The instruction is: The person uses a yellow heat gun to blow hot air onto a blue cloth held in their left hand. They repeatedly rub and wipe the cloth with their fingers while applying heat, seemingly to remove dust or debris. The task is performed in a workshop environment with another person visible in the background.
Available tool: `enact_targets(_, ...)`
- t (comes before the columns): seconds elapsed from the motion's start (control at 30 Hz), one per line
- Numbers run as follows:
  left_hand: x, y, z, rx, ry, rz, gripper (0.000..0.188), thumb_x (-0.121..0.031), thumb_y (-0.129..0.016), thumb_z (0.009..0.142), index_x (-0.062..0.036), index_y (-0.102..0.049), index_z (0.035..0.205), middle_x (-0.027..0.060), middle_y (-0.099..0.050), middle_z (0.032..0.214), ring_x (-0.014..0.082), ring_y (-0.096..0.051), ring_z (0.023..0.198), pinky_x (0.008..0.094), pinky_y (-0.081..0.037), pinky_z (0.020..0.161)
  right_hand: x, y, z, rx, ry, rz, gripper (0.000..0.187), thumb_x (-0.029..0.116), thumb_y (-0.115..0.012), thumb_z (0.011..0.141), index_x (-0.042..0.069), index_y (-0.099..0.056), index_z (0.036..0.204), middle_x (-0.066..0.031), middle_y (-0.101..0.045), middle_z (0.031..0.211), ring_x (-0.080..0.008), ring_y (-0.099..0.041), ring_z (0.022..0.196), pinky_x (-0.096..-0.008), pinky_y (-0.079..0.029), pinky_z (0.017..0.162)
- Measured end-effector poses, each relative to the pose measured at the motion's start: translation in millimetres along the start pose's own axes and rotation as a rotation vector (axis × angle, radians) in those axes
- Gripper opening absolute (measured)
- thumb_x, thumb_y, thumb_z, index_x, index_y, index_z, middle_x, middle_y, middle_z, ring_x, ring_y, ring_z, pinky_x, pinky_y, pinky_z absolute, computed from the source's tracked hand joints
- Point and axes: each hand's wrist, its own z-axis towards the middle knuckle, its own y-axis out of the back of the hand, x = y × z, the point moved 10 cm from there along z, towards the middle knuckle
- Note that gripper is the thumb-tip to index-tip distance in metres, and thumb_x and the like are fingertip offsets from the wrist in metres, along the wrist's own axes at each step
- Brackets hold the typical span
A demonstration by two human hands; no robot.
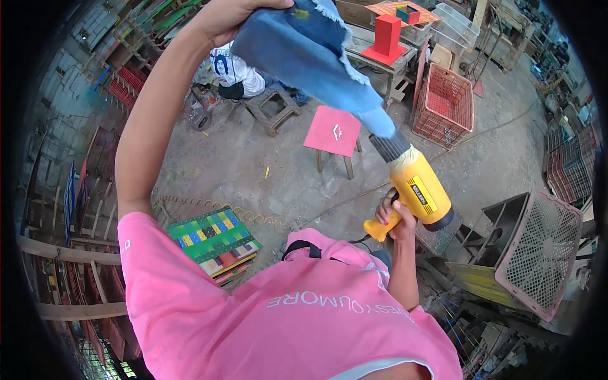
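My left hand [231,16], raised at the top edge, grips a blue denim-like cloth [301,60] with a frayed whitish edge. The cloth hangs down to the right and narrows to a light-blue tip. In my right hand [398,216] is a yellow heat gun [423,187], its fingers wrapped round the handle. The dark ribbed nozzle points up and to the left. It meets the cloth's tip in the picture; whether they touch I cannot tell. Part of my left hand's fingers lies beyond the frame's top edge.
A small pink-topped stool [332,130] stands ahead. A red box-shaped piece [386,39] sits on a bench, near a red plastic crate [444,104]. Patterned boards [212,234] lie stacked at lower left. A person [237,73] is beyond. At right is a fan-like grille [538,253].
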Motion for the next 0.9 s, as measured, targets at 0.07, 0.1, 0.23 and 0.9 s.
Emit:
enact_targets(0.07, 6.6, -1.0, 1.5, 0.023, -0.003, -0.065, 0.045, 0.003, -0.064, 0.076, 0.0021, -0.058, 0.121, 0.0109, -0.064, 0.115, 0.0182, -0.061, 0.105, 0.0314, -0.047, 0.096, -6.6, 12.7, 0.6, -0.081, -0.014, 0.031, 0.029, 0.021, -0.060, 0.087, 0.002, -0.047, 0.104, -0.0067, -0.045, 0.067, -0.0155, -0.046, 0.057, -0.0304, -0.040, 0.056)
enact_targets(0.1, 10.6, -0.6, 3.2, 0.024, -0.014, -0.066, 0.045, 0.003, -0.064, 0.076, 0.0021, -0.058, 0.121, 0.0108, -0.064, 0.114, 0.0182, -0.061, 0.105, 0.0315, -0.048, 0.095, -5.9, 12.1, -0.5, -0.071, -0.015, -0.013, 0.029, 0.021, -0.060, 0.086, 0.002, -0.047, 0.105, -0.0060, -0.044, 0.067, -0.0150, -0.045, 0.055, -0.0298, -0.040, 0.056)
enact_targets(0.23, 25.8, 2.7, 7.7, -0.002, 0.028, -0.100, 0.043, 0.006, -0.061, 0.078, 0.0017, -0.058, 0.121, 0.0104, -0.066, 0.109, 0.0170, -0.064, 0.097, 0.0295, -0.050, 0.091, -1.9, -2.8, -0.7, 0.023, -0.026, -0.161, 0.029, 0.020, -0.060, 0.084, 0.003, -0.048, 0.104, -0.0057, -0.044, 0.068, -0.0146, -0.045, 0.055, -0.0293, -0.040, 0.055)
enact_targets(0.9, -11.5, -25.0, -10.0, 0.008, -0.419, 0.572, 0.043, -0.016, -0.067, 0.074, -0.0025, -0.063, 0.115, 0.0145, -0.067, 0.108, 0.0227, -0.062, 0.104, 0.0320, -0.045, 0.094, -20.6, -71.2, 45.6, -0.027, 0.103, -0.888, 0.010, 0.014, -0.068, 0.088, 0.006, -0.061, 0.086, 0.0001, -0.054, 0.066, -0.0131, -0.053, 0.057, -0.0288, -0.043, 0.053)
